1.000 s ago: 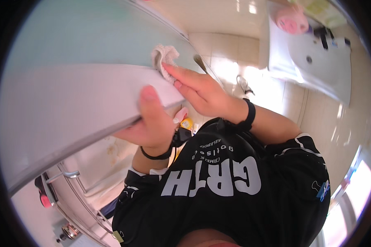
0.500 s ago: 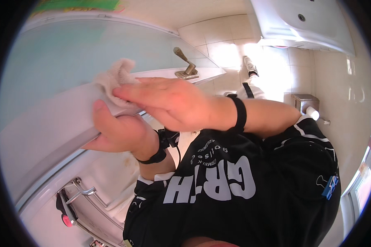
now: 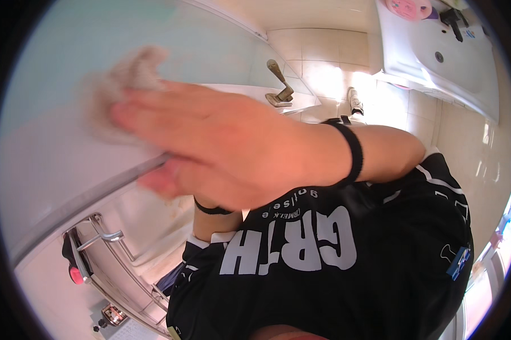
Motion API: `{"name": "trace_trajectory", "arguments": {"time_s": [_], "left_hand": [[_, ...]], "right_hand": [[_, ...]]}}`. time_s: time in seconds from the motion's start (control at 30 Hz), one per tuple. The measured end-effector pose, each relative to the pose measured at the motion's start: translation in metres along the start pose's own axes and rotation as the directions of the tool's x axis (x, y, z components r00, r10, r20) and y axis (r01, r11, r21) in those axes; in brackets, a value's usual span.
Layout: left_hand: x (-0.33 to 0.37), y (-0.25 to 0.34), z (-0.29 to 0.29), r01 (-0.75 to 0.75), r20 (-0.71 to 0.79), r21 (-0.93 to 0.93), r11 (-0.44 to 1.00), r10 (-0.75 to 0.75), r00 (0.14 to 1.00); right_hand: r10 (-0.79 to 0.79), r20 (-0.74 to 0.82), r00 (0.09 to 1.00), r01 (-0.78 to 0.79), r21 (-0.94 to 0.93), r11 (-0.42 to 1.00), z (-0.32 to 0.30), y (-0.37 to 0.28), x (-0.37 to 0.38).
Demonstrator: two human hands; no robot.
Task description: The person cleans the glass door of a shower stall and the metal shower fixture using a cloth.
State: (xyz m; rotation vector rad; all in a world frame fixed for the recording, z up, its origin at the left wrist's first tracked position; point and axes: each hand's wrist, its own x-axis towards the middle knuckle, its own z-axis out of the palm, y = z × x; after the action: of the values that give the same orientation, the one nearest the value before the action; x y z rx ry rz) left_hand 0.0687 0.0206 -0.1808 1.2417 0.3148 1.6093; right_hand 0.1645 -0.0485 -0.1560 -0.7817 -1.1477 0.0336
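The right hand (image 3: pixel 227 141) has just swept the cloth (image 3: pixel 135 71) farther from the handle (image 3: pixel 275 71), seemingly covering more panel (image 3: pixel 46 147) (too blurry to tell either grip; left hand (image 3: pixel 164 180) is mostly hidden).

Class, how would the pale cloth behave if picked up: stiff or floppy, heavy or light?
The cloth is probably floppy, as it looks crumpled at the right hand. It is likely light, its visible part being smaller than that hand, though any dampness is unclear.

The door (image 3: pixel 43 161) runs free left of the cloth (image 3: pixel 136 69); 1 lever handle (image 3: pixel 284 85) obstructs its right end.
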Motion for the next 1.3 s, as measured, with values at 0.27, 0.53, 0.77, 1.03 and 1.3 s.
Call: {"name": "trace_trajectory", "arguments": {"time_s": [0.27,0.53,0.77,1.03,1.3], "left_hand": [[0.02,0.01,0.056,-0.181,0.073,0.333,0.926,0.166,0.983],[0.033,0.028,0.029,-0.112,0.301,0.35,0.93,0.001,0.954],[0.034,0.03,0.04,-0.205,0.476,0.293,0.934,0.043,0.878],[0.027,0.038,0.043,-0.416,0.515,0.456,0.787,0.148,0.844],[0.019,0.031,0.04,-0.288,0.343,0.435,0.853,0.139,0.929]], "right_hand": [[0.249,0.233,0.94,-0.205,-0.196,0.959,-0.041,0.027,-0.072],[0.255,-0.015,0.967,-0.252,-0.231,0.94,-0.047,0.001,-0.086],[-0.257,-0.03,0.966,0.211,-0.483,0.85,-0.018,-0.001,-0.034],[0.286,0.06,0.956,-0.19,-0.616,0.764,-0.051,0.013,-0.119],[0.4,0.114,0.909,-0.319,-0.428,0.846,-0.199,-0.074,-0.003]]}}
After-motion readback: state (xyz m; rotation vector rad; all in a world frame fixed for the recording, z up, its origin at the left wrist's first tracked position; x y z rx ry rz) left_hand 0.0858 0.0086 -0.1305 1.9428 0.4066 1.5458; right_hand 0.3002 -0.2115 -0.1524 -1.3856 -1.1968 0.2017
